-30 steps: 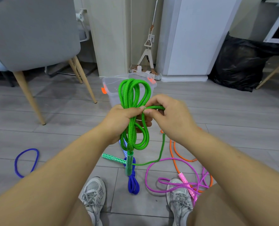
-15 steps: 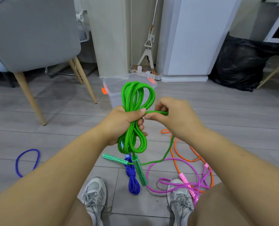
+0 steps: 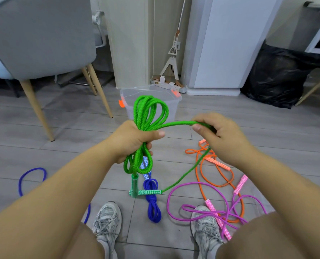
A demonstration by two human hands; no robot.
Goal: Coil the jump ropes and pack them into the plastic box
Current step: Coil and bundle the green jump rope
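My left hand (image 3: 131, 141) grips a bundle of green jump rope (image 3: 148, 113) at its middle, loops standing above and hanging below the fist. One green handle (image 3: 134, 185) dangles from the bundle. My right hand (image 3: 217, 135) pinches the rope's free strand out to the right; the strand runs down to the second green handle (image 3: 148, 192) lying on the floor. The clear plastic box (image 3: 171, 104) with orange clips stands open on the floor just beyond the loops. A coiled blue rope (image 3: 152, 200), an orange rope (image 3: 209, 169) and a pink rope (image 3: 211, 208) lie on the floor.
A grey chair (image 3: 43, 38) with wooden legs stands at the left. A white cabinet (image 3: 230, 43), a mop (image 3: 172, 58) and a black bag (image 3: 278, 79) line the back. A loose blue loop (image 3: 32, 177) lies at the left. My shoes (image 3: 106, 219) are at the bottom.
My right hand has moved right, away from the left hand, drawing the green strand out taut. The floor handle has slid to the right. My left hand keeps its grip on the bundle.
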